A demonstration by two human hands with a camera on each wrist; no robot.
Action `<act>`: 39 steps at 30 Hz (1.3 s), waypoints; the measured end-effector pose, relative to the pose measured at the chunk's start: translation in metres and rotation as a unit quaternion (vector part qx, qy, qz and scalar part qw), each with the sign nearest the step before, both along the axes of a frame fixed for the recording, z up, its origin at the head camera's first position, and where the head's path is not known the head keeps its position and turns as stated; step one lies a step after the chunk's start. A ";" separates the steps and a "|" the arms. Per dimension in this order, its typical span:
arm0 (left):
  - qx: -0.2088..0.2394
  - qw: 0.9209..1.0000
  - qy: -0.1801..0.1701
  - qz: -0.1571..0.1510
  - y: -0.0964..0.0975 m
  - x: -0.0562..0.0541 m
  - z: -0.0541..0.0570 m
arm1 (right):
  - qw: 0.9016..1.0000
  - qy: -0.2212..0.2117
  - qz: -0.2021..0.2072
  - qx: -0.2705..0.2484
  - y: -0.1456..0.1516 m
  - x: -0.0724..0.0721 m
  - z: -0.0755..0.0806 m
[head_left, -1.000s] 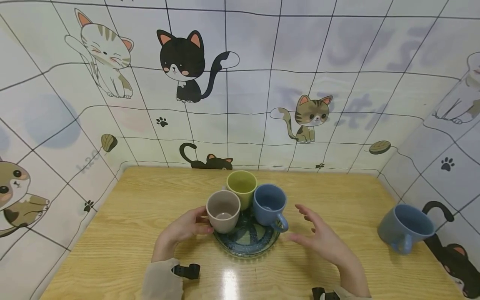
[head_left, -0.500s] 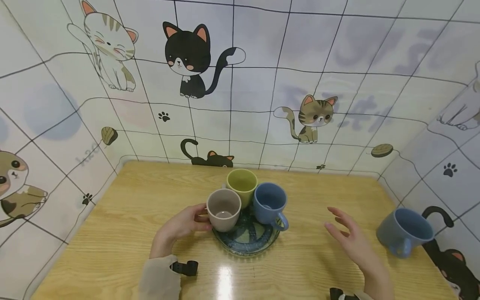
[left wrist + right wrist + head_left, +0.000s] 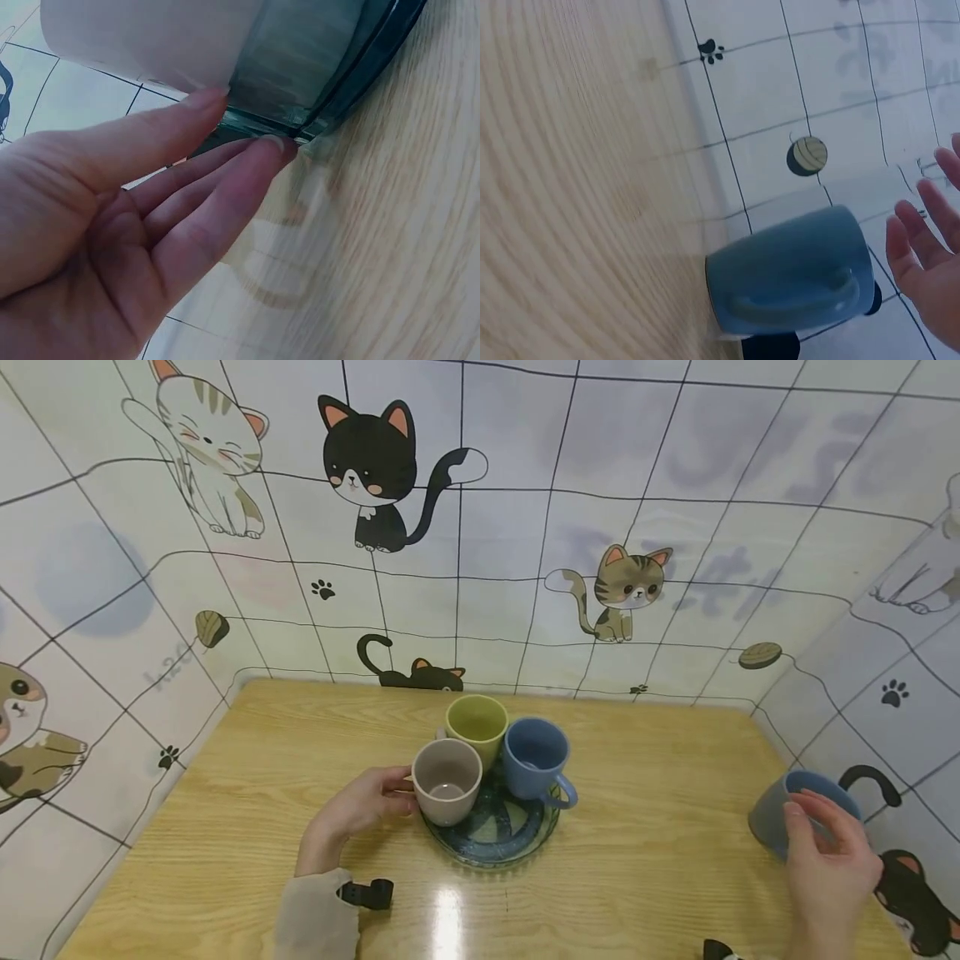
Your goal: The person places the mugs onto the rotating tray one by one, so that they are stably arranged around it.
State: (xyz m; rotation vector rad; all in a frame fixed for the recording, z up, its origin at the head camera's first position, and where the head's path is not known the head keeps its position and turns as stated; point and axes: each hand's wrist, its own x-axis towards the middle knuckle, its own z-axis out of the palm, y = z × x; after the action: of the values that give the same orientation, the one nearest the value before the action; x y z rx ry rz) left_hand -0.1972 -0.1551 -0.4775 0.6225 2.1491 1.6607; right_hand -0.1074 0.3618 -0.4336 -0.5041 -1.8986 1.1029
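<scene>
In the head view, a blue-green glass plate (image 3: 491, 843) bears a pinkish-beige mug (image 3: 447, 783), a yellow-green mug (image 3: 477, 727) and a blue mug (image 3: 536, 758). My left hand (image 3: 367, 802) is at the plate's left side, beside the beige mug. The left wrist view shows its fingertips (image 3: 271, 146) touching the plate's edge, with the thumb against the side just above. At the far right stands another, grey-blue mug (image 3: 768, 818). My right hand (image 3: 832, 860) hovers in front of its opening, partly hiding it; the right wrist view shows fingers spread and apart from the mug (image 3: 787, 277).
The mugs and plate are on a light wooden table (image 3: 622, 860). Behind and at both sides hangs a white sheet (image 3: 510, 527) with a grid and cartoon cats. The grey-blue mug is near the table's right edge.
My right hand has moved right, from beside the blue mug on the plate to the grey-blue mug. The left hand has stayed by the plate. The view has shifted slightly.
</scene>
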 end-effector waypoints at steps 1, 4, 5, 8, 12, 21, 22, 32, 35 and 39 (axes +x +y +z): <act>0.002 1.000 -0.002 0.004 0.000 0.000 0.000 | 1.000 -0.003 -0.014 -0.004 0.003 0.001 -0.001; 0.007 1.000 -0.013 0.020 0.003 0.000 0.002 | 0.998 -0.028 -0.053 -0.016 0.012 0.006 -0.004; 0.012 0.999 -0.019 0.025 0.003 -0.001 0.002 | 0.997 -0.038 -0.062 -0.017 0.014 0.007 -0.005; 0.014 0.998 -0.032 0.043 0.006 0.000 0.004 | 0.995 -0.052 -0.085 -0.016 0.021 0.011 -0.010; 0.012 0.997 -0.036 0.062 0.009 -0.001 0.006 | 0.989 -0.070 -0.120 -0.045 0.027 0.016 -0.015; -0.012 0.994 -0.014 0.104 0.013 -0.004 0.003 | 0.971 -0.111 -0.174 -0.121 0.043 0.021 -0.026; -0.012 0.994 -0.011 0.108 0.014 -0.004 0.003 | 0.970 -0.118 -0.168 -0.130 0.045 0.021 -0.026; -0.043 0.988 -0.006 0.150 0.029 -0.010 0.002 | 0.954 -0.182 -0.070 -0.229 0.059 0.029 -0.033; -0.040 0.988 -0.014 0.147 0.031 -0.010 0.001 | 0.950 -0.182 -0.054 -0.247 0.061 0.031 -0.036; -0.045 0.988 -0.015 0.145 0.032 -0.010 -0.001 | 0.947 -0.186 -0.034 -0.261 0.061 0.030 -0.036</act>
State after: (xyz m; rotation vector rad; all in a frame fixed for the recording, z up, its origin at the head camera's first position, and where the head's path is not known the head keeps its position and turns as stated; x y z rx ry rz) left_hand -0.2069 -0.1227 -0.4786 0.2656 2.3673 1.6891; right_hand -0.0771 0.4228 -0.4699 -1.1333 -1.8668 1.5550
